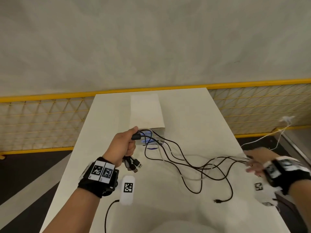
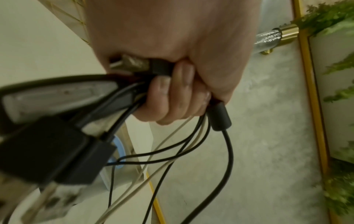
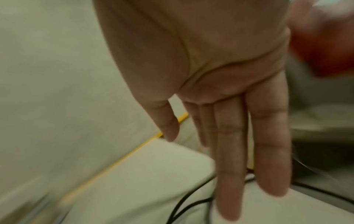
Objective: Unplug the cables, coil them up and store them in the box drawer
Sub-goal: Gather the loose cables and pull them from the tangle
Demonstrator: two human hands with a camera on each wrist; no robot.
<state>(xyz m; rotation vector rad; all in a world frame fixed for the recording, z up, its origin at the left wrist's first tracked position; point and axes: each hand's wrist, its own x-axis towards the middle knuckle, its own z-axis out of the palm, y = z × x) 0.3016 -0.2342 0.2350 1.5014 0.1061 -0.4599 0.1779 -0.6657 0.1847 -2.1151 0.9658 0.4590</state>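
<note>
My left hand grips a bundle of black and white cables above the middle of the white table; their USB plugs hang below my fist. In the left wrist view my curled fingers wrap the cables. The strands trail right across the table to my right hand, which is flat with straight fingers over them at the right edge, blurred. A loose black plug end lies near the front. The white box stands behind my left hand.
A white power strip with a printed marker and a black cord lies near my left wrist. Another white strip sits by my right wrist at the table's edge. A yellow mesh fence runs behind the table.
</note>
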